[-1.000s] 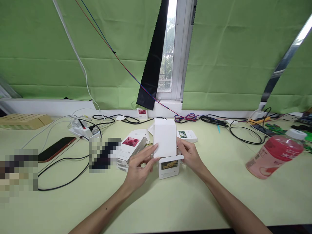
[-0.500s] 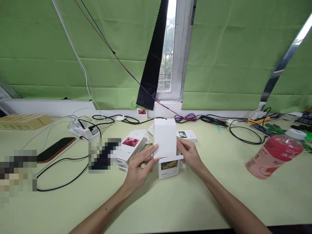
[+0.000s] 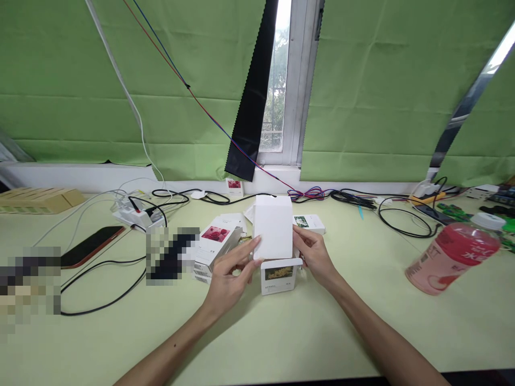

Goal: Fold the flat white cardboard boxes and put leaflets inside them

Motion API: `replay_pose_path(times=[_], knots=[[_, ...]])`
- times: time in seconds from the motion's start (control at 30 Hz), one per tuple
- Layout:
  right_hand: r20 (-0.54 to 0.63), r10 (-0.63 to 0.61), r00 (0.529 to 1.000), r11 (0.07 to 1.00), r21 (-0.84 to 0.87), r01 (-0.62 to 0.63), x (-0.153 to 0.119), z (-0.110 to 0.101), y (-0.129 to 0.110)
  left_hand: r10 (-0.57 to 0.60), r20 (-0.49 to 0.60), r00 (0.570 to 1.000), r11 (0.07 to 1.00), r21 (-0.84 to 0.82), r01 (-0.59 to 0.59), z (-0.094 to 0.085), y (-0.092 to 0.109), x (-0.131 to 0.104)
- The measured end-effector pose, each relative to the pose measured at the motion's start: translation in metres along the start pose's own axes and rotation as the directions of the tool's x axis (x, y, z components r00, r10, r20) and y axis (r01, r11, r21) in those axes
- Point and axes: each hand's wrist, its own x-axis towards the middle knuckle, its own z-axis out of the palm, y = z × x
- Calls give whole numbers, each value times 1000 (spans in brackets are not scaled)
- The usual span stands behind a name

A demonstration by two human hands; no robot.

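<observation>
A white box (image 3: 274, 227) with a raised blank panel stands in the middle of the table. Its front flap (image 3: 278, 277), printed with a yellow-flower picture, hangs toward me. My left hand (image 3: 233, 271) pinches the box's left edge between thumb and fingers. On the right side, my right hand (image 3: 316, 254) grips the other edge, its fingertips partly behind the box. Just left of my left hand lies a white box with a red-flower picture (image 3: 215, 241). Behind my right hand is a small white box with a white-flower picture (image 3: 314, 222).
A pink drink bottle (image 3: 453, 254) lies tilted at the right. Phone (image 3: 94, 246), power strip (image 3: 139, 214) and black cables (image 3: 102, 311) occupy the left. Tan boxes (image 3: 40, 201) sit at the far left. Coiled wires (image 3: 308, 194) run along the wall.
The raised white panel has shifted very slightly to the right, and the printed flap slightly to the left. Both hands keep nearly the same grip and place.
</observation>
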Motion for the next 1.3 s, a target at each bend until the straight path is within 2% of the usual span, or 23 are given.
replay_pose_path(times=[0.2, 0.5, 1.0, 1.3], knots=[[9, 12, 1000, 999, 50, -13, 2, 0, 5, -26, 5, 1000, 1000, -14, 26, 0, 0, 0], [-23, 11, 1000, 999, 42, -10, 1, 4, -3, -51, 19, 999, 999, -8, 51, 0, 0, 1], [2, 35, 999, 999, 27, -35, -3, 4, -9, -85, 26, 996, 996, -8, 85, 0, -3, -1], [3, 46, 999, 999, 30, -46, -3, 4, -10, -66, 58, 996, 997, -46, 69, 1, -1, -2]])
